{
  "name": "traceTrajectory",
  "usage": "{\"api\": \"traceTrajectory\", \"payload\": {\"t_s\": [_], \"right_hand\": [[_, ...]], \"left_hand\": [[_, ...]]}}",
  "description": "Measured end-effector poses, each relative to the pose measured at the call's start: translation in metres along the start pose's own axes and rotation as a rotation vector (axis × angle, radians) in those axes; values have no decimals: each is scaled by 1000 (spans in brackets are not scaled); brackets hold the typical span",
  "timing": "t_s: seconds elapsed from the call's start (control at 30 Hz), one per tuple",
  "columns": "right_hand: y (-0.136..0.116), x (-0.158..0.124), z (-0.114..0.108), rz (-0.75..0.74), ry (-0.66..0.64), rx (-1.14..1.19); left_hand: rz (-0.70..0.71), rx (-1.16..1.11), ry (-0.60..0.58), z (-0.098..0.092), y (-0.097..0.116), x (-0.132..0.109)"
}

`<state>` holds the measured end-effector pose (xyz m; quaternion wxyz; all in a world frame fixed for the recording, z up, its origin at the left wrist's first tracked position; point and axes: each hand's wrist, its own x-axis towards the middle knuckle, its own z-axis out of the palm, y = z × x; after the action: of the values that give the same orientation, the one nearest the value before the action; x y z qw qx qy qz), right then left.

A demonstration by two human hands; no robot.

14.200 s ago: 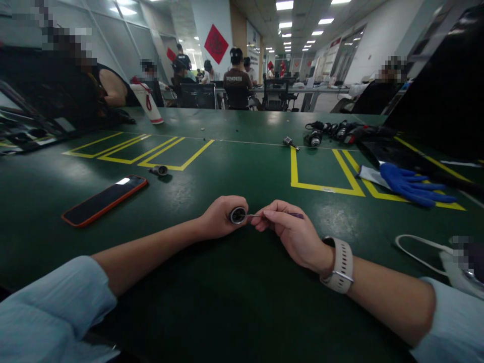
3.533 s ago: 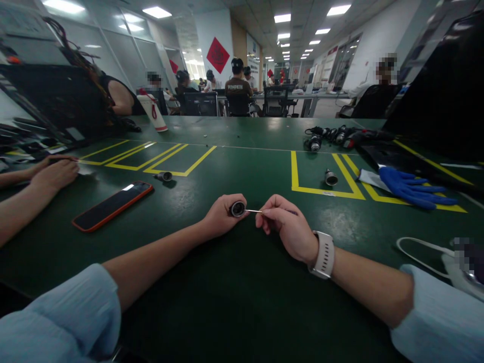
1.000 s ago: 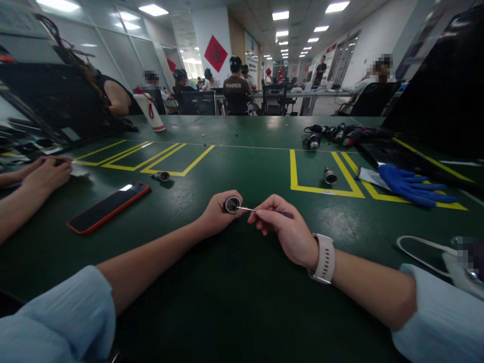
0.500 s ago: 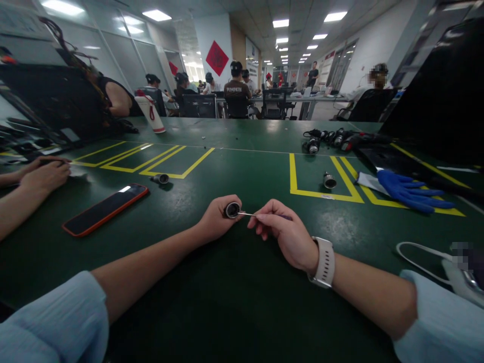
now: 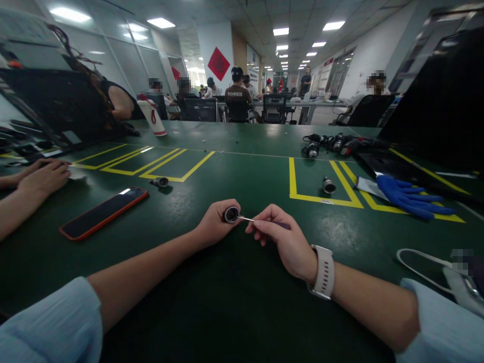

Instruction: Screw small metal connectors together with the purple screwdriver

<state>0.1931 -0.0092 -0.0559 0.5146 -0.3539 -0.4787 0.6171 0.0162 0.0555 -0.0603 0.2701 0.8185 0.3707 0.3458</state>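
Resting low over the green bench [image 5: 242, 171], a small round metal part [image 5: 231, 214] with a dark centre is clasped by the left hand [image 5: 214, 223]. A thin tool [image 5: 264, 222] is pinched in the closed fingers of the right hand [image 5: 285, 243], its tip set into the part

A thin tool [image 5: 246, 219] pokes into the round metal part [image 5: 231, 214].
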Motion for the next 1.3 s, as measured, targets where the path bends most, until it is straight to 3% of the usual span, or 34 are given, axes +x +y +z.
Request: {"api": "traceTrajectory", "payload": {"t_s": [0.37, 0.8, 1.03, 1.3], "right_hand": [[0, 4, -3, 76, -43, 184], [2, -2, 2, -133, 19, -130], [-2, -4, 5, -46, -37, -149], [-1, -3, 5, -57, -75, -90]], "left_hand": [[-49, -140, -49, -3, 2, 1], [-86, -89, -35, 0, -2, 1], [-63, -152, -55, -2, 1, 1], [-99, -269, -80, -4, 1, 1]]}}
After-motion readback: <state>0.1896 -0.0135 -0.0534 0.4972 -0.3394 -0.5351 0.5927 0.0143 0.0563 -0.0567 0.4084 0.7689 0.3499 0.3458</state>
